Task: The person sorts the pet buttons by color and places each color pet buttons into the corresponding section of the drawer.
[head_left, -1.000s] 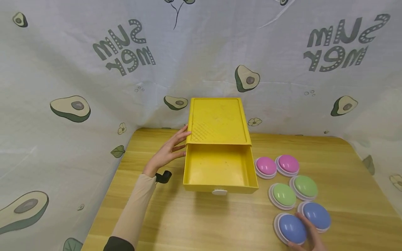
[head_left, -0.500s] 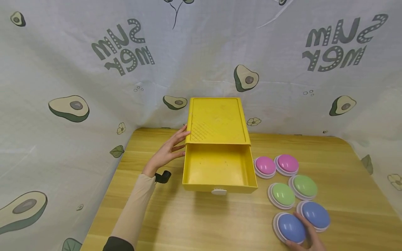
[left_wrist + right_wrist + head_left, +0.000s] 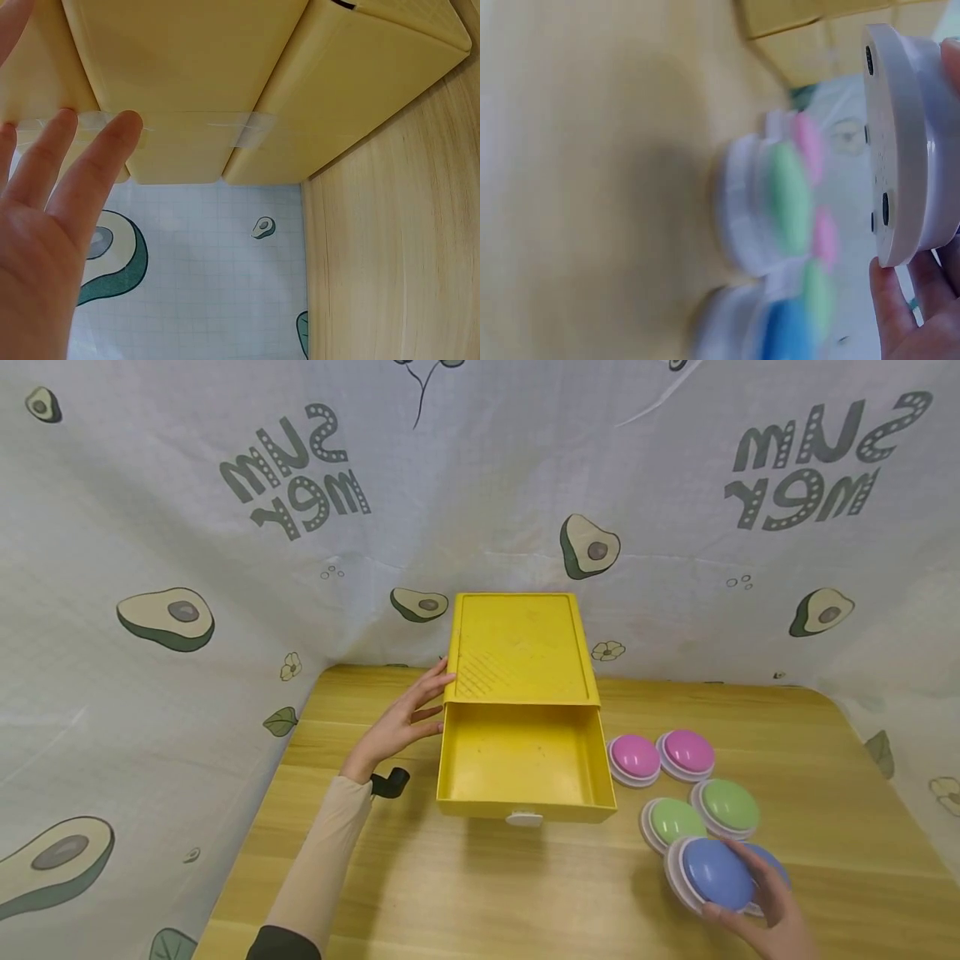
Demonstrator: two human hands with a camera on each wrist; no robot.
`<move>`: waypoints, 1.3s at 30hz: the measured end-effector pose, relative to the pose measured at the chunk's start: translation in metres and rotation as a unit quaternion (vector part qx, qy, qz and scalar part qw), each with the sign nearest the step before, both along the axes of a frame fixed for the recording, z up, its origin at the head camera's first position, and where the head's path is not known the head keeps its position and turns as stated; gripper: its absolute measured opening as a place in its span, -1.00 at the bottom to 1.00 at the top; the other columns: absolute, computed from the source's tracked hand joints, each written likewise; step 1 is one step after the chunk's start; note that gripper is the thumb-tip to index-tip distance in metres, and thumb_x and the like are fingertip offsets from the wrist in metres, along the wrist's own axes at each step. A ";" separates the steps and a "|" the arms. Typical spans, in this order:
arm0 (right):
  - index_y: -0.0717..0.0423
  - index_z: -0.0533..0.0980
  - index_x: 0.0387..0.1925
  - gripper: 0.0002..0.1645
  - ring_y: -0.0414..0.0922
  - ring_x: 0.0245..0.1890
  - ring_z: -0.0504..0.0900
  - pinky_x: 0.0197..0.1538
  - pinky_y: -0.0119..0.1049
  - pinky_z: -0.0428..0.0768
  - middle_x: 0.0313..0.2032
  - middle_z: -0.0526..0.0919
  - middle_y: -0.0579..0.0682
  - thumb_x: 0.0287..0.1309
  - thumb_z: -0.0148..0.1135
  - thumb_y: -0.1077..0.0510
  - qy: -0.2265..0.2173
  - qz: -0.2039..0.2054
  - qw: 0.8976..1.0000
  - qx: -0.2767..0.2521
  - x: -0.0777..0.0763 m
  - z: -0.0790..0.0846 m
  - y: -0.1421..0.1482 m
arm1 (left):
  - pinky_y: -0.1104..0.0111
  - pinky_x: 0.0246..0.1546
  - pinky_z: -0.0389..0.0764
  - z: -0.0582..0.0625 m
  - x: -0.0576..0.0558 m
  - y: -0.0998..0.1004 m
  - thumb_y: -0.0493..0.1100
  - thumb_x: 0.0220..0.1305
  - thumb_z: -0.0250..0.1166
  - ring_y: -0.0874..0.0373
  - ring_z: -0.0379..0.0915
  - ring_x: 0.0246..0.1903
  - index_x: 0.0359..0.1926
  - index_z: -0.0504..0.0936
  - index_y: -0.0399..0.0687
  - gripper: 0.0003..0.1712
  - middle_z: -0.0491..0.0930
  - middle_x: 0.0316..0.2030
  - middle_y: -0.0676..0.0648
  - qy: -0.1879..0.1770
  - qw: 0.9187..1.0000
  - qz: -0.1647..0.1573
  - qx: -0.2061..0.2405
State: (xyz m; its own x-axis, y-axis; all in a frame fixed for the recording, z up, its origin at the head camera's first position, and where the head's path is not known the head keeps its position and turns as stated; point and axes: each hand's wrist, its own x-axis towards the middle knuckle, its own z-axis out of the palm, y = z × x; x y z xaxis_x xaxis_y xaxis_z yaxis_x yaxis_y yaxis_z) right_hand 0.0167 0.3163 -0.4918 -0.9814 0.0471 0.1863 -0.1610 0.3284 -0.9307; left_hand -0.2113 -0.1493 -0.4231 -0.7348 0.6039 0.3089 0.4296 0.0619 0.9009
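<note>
My right hand [image 3: 772,914] grips a blue push button [image 3: 716,872] with a white round base, lifted off the table and tilted. In the right wrist view its white underside [image 3: 892,150] shows small dark feet. A second blue button [image 3: 774,862] lies partly hidden behind it. My left hand [image 3: 397,727] rests against the left side of a yellow box [image 3: 517,647], its fingers spread and fairly straight; one fingertip reaches the top edge. The box's yellow drawer [image 3: 525,768] is pulled out, with a white pull tab [image 3: 523,819] at the front.
Two green buttons [image 3: 724,804] and two pink buttons [image 3: 688,752] sit to the right of the drawer on the wooden table [image 3: 465,893]. A patterned cloth [image 3: 480,485] hangs behind the table. Clear tape [image 3: 187,124] runs along the box's side.
My right hand has picked up the nearer blue button and raised it up and slightly right, over the other blue one. The left hand and the box stay in place.
</note>
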 end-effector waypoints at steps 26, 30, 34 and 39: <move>0.21 0.20 0.39 -0.02 -0.22 0.29 0.22 0.22 -0.61 0.17 0.33 0.32 -0.01 -0.11 0.26 0.64 0.031 0.063 0.997 -0.030 -0.062 0.136 -0.050 | -0.24 0.15 0.24 0.023 0.013 0.005 -0.56 0.23 0.14 -0.28 -0.05 0.36 0.38 0.10 -0.42 -0.28 -0.25 0.49 -0.21 -0.014 1.000 -0.002 0.004; 0.28 0.22 0.35 -0.02 -0.18 0.25 0.29 0.20 -0.59 0.24 0.30 0.36 0.02 -0.17 0.29 0.66 0.060 0.093 0.994 -0.024 -0.072 0.145 -0.062 | -0.20 0.17 0.27 0.022 0.012 0.005 -0.56 0.23 0.15 -0.27 -0.03 0.36 0.38 0.10 -0.42 -0.28 -0.25 0.49 -0.20 -0.009 1.000 -0.002 0.002; 0.32 0.23 0.34 -0.01 -0.18 0.23 0.32 0.19 -0.57 0.27 0.30 0.36 0.03 -0.22 0.31 0.67 0.077 0.122 0.989 -0.024 -0.081 0.151 -0.074 | -0.17 0.15 0.31 0.022 0.012 0.004 -0.56 0.23 0.15 -0.26 -0.03 0.36 0.38 0.10 -0.41 -0.28 -0.25 0.49 -0.19 -0.010 1.000 -0.002 0.000; 0.25 0.24 0.35 0.00 -0.18 0.20 0.34 0.14 -0.56 0.33 0.30 0.35 0.02 -0.21 0.35 0.63 0.071 0.128 0.989 0.006 -0.087 0.159 -0.091 | -0.16 0.16 0.31 0.023 0.013 0.004 -0.55 0.24 0.15 -0.26 -0.03 0.36 0.38 0.11 -0.39 -0.28 -0.24 0.49 -0.17 -0.011 1.000 0.000 -0.002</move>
